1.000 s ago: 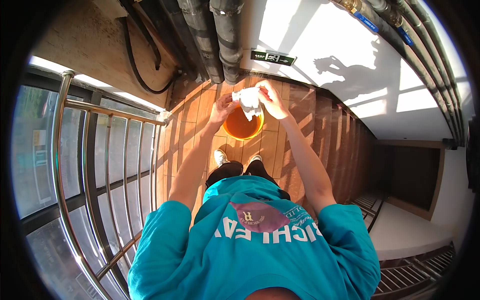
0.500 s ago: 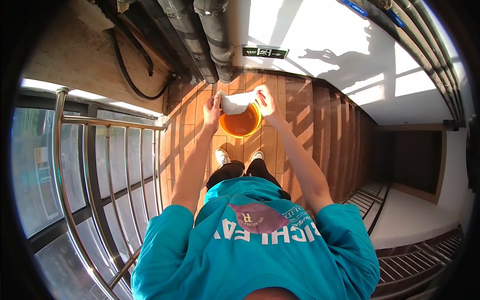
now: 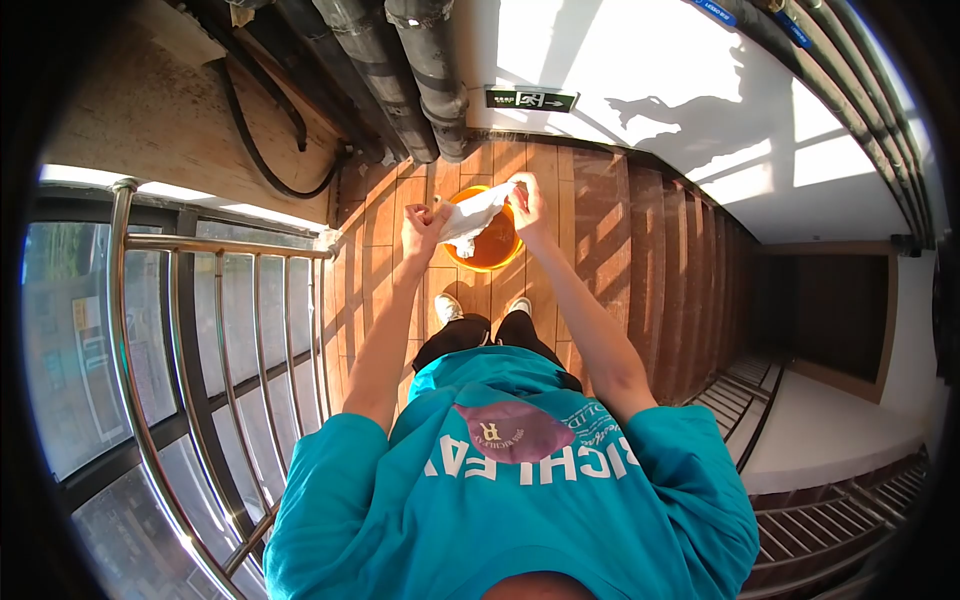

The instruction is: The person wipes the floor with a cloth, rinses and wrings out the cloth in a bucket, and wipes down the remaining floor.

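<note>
A white cloth hangs between my two hands, above an orange-yellow bucket standing on the wooden floor. My left hand is closed on the cloth's left end. The opposite end, a little higher, is pinched by my right hand. The cloth slants down from right to left, and a loose part of it droops over the bucket's opening. Reddish-brown liquid or the bucket's inner wall shows below the cloth; which one I cannot tell.
Metal railings run along windows at the left. Dark pipes rise beyond the bucket. Brown stairs descend at the right, beside a white wall with a green exit sign. My shoes are just behind the bucket.
The bunched cloth is now more stretched and slanted, with a part hanging lower over the bucket. My left hand has turned and moved slightly down.
</note>
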Demonstrator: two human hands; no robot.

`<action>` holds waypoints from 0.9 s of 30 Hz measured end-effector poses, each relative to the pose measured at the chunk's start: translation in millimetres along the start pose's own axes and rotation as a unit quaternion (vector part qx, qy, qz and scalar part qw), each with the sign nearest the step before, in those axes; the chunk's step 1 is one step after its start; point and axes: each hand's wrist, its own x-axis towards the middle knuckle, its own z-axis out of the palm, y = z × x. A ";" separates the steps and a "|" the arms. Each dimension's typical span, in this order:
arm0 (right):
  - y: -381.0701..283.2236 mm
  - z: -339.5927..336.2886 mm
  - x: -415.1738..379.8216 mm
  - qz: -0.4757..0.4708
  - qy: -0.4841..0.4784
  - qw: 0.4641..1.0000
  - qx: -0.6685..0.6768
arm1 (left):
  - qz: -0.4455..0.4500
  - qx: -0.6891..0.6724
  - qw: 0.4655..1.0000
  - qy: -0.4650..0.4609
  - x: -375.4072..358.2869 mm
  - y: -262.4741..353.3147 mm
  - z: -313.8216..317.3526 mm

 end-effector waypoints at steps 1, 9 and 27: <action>12.4 5.0 -0.8 0.036 -0.001 0.995 0.096 | 0.000 -0.001 1.000 0.002 -1.9 8.7 -3.0; 2.5 -2.8 0.9 0.040 -0.049 0.997 0.047 | -0.225 -0.176 0.921 -0.267 -0.7 5.1 -13.8; 58.5 19.2 -41.3 0.140 0.035 0.989 -0.022 | -0.180 -0.370 0.907 0.090 27.9 -46.0 -25.1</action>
